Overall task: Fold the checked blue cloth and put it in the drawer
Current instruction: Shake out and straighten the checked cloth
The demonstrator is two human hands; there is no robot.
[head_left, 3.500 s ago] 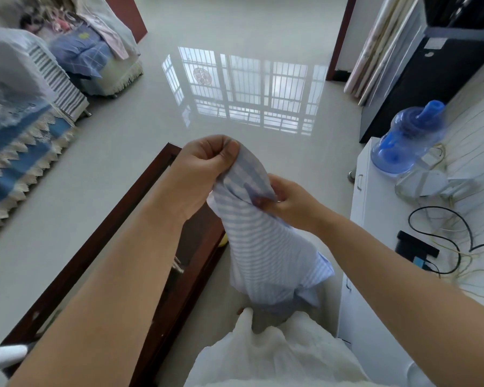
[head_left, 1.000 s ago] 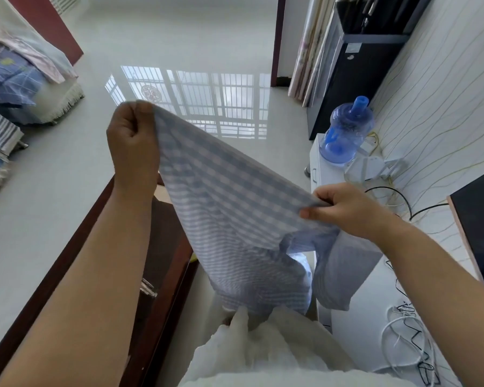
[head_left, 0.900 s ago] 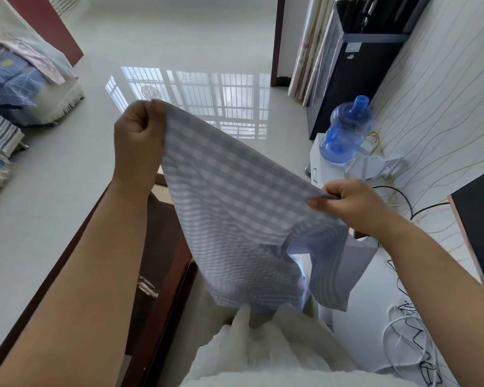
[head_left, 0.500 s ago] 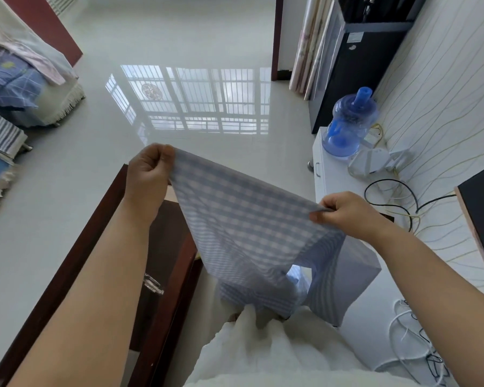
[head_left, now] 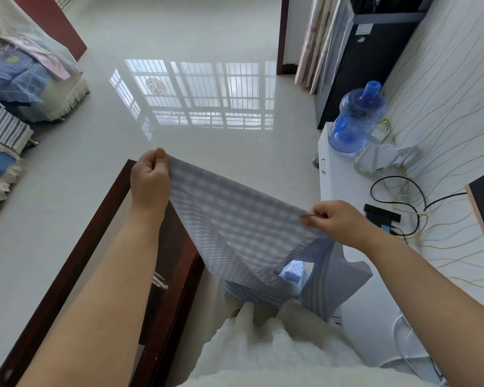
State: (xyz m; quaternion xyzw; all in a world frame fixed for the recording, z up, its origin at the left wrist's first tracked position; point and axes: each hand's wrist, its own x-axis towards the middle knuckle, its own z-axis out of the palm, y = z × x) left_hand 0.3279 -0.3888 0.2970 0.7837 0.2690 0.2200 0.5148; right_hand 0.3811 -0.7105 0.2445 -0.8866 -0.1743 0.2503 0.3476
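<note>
The checked blue cloth (head_left: 241, 227) hangs spread in the air in front of me, its top edge stretched between both hands. My left hand (head_left: 151, 178) pinches the upper left corner, raised over the dark wooden table (head_left: 95, 233). My right hand (head_left: 338, 220) pinches the right end of the top edge, lower and nearer the white cabinet (head_left: 344, 196). The cloth's lower part droops in folds towards my white garment. A drawer handle (head_left: 322, 166) shows on the cabinet's front; no open drawer is visible.
On the white cabinet stand a blue water bottle (head_left: 356, 118), a white device (head_left: 375, 160), a black box (head_left: 382, 213) and several cables. A black cabinet (head_left: 369, 51) stands behind. Covered furniture with blue fabrics (head_left: 14, 76) lines the left side. Glossy tiled floor lies ahead.
Both hands have lowered with the cloth, the left one most, from head height down over the table. The cloth stays stretched between them; earlier it was bunched between close hands.
</note>
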